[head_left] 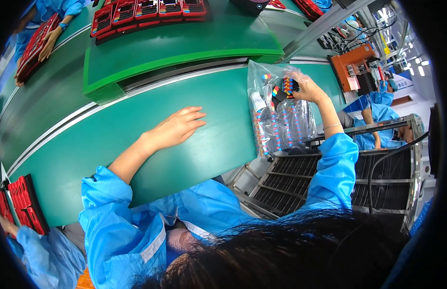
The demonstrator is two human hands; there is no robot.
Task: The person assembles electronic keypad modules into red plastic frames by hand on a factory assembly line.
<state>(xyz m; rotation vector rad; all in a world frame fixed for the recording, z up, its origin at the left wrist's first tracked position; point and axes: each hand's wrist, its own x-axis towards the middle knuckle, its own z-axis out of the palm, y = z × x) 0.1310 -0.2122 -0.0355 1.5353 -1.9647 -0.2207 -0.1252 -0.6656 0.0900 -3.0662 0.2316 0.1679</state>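
On the green work surface, my left hand lies palm down with its fingers stretched out, holding nothing. To its right, at the table's far right part, rests a clear plastic bag. Rows of small parts with red, blue and yellow ends show through the plastic. My right hand is at the bag's upper end, its fingers curled round a small cluster of black parts with coloured ends. The film partly covers those fingertips.
A raised green platform across the table carries red trays with dark parts. More red trays stand at left, beside another person's blue sleeve. A metal rack is at lower right. Across the way, a co-worker's hand touches a red tray.
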